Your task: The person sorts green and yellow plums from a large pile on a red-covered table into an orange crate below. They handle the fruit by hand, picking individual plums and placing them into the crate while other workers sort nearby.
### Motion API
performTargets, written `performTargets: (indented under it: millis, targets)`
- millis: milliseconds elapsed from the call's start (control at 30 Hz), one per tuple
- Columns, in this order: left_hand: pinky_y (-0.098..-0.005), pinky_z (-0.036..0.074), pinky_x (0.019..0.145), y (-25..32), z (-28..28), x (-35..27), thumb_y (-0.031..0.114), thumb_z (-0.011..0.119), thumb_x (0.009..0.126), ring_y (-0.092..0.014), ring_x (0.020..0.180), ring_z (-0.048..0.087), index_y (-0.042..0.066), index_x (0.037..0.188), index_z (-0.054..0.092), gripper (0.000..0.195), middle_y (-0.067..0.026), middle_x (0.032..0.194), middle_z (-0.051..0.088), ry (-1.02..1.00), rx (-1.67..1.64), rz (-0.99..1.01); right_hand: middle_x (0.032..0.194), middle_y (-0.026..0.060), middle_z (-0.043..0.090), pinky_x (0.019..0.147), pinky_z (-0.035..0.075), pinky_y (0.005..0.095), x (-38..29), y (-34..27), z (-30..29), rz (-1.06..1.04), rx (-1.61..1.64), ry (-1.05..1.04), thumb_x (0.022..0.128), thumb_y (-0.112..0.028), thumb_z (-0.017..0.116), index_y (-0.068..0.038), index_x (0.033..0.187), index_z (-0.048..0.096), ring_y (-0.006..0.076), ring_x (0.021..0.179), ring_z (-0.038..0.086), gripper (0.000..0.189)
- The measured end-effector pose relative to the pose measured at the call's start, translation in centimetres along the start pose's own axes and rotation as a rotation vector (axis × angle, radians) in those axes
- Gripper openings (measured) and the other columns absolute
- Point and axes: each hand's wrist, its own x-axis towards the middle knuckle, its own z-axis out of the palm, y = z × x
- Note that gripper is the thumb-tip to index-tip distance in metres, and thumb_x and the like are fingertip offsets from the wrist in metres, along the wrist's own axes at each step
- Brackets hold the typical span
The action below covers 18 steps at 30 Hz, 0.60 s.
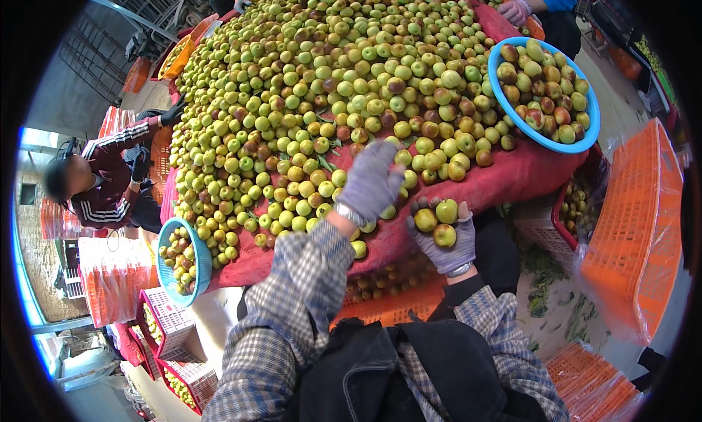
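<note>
My left hand (373,181), in a grey-purple knit glove, reaches palm down over the near edge of a wide heap of green and reddish-brown jujubes (307,93). Its fingertips are blurred and its palm is hidden, so I cannot tell whether a fruit is in it. My right hand (447,241), gloved alike, is turned palm up in front of the red cloth (493,175) edge. It cups three jujubes (434,221), yellow-green with brown patches. The cloth under the heap shows through near my left hand, with a few leaves (327,161) on it.
Blue baskets of jujubes stand at the right (496,101) and left (204,257) edges. Beneath the cloth is an orange crate (384,307) with fruit. Wrapped orange crates (630,230) stand right. A person (109,170) sits left; other workers' gloved hands (514,11) are across the heap.
</note>
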Motion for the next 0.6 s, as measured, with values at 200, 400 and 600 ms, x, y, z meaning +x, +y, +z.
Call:
performTargets:
  millis: [200,400,600]
  targets:
    - [-0.0489,0.023,0.117,-7.5,2.4,6.5,0.033,0.061,0.089,-0.042,0.139,0.031,0.009,0.138,0.048,0.056,-0.0247,0.149,0.035,-0.025,0.555,-0.022,0.111,0.0126,0.058,0.097,0.047,0.0492,-0.2,0.2,0.9,0.036,0.015,-0.011,0.088,-0.047,0.066,-0.002,0.110,0.060,0.0282,0.114,0.054,0.051]
    - [-0.0487,0.016,0.120,-7.4,3.8,1.6,0.033,0.062,0.086,-0.040,0.141,0.028,0.004,0.139,0.046,0.062,-0.0242,0.150,0.034,-0.232,0.498,0.121,0.112,0.0116,0.058,0.098,0.046,0.0502,-0.5,-0.1,2.2,0.017,-0.063,0.008,0.089,-0.047,0.066,-0.002,0.111,0.060,0.0270,0.115,0.053,0.050]
    - [-0.0498,0.027,0.116,-6.4,-0.3,-2.0,0.022,0.062,0.087,-0.041,0.138,0.033,0.004,0.136,0.047,0.055,-0.0230,0.147,0.038,-0.390,0.152,0.234,0.111,0.0090,0.058,0.098,0.047,0.0500,-0.6,-0.2,2.5,0.034,0.001,-0.017,0.088,-0.045,0.067,-0.004,0.111,0.060,0.0254,0.115,0.053,0.047]
